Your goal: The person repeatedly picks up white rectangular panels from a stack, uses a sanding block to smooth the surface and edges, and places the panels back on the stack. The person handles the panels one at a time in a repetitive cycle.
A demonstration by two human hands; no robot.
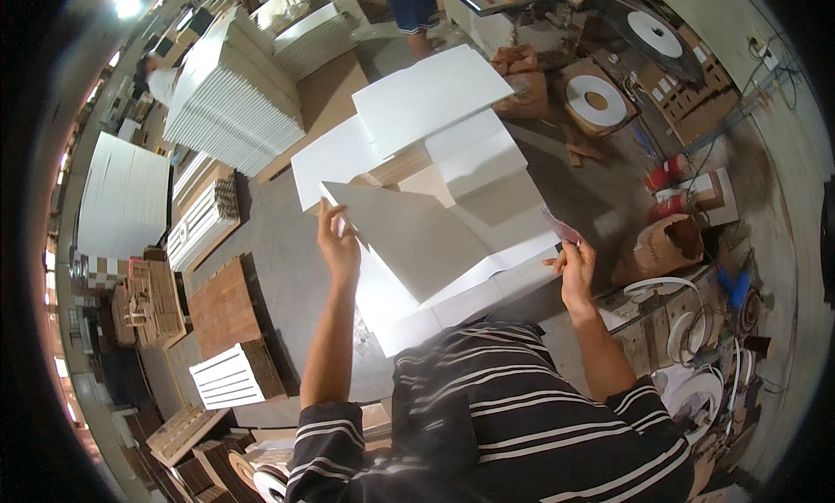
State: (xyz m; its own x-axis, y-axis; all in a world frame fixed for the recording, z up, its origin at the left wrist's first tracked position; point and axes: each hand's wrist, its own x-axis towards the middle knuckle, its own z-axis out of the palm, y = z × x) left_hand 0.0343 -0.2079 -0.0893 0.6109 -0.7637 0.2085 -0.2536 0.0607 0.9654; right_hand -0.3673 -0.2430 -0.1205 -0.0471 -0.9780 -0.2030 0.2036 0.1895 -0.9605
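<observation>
I hold a large white cardboard sheet (417, 233) tilted up in front of me. My left hand (337, 242) grips its left edge near the upper corner. My right hand (574, 264) pinches its right corner, where a small reddish scrap shows. Under the sheet lies a pile of white folded box blanks (470, 159) spread on a work surface, with another big white sheet (430, 94) on top at the back. My striped shirt fills the lower middle of the view.
Tall stacks of white flat sheets (230, 94) stand at the upper left, lower stacks (235, 372) at my left. Tape rolls (596, 98) and a machine are at the upper right, a brown paper bag (665, 246) at right. Another person's legs (413, 11) are at the top.
</observation>
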